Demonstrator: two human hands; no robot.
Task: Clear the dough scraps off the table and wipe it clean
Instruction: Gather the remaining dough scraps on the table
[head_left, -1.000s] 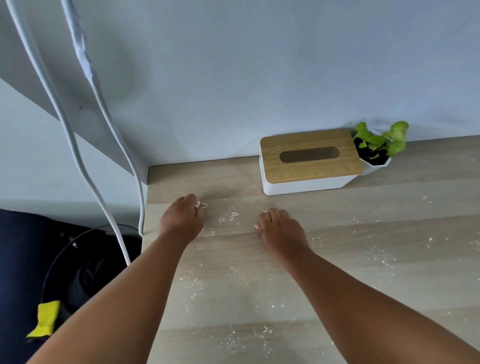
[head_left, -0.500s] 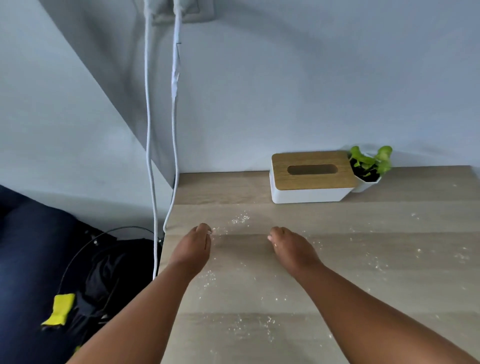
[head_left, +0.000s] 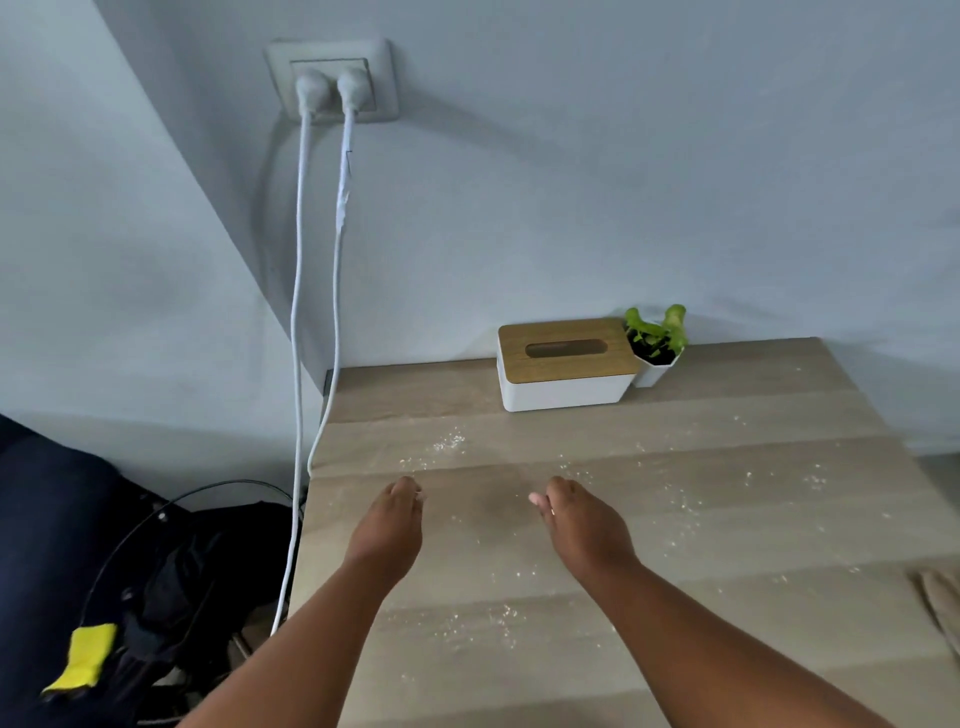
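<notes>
Both hands over the crumb-strewn worktop: left hand apparently pinching a dough scrap; right hand loosely curled, grip empty.

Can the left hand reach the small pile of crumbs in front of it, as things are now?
Probably yes: the left hand sits just short of the crumbs, with only bare table between them.
</notes>
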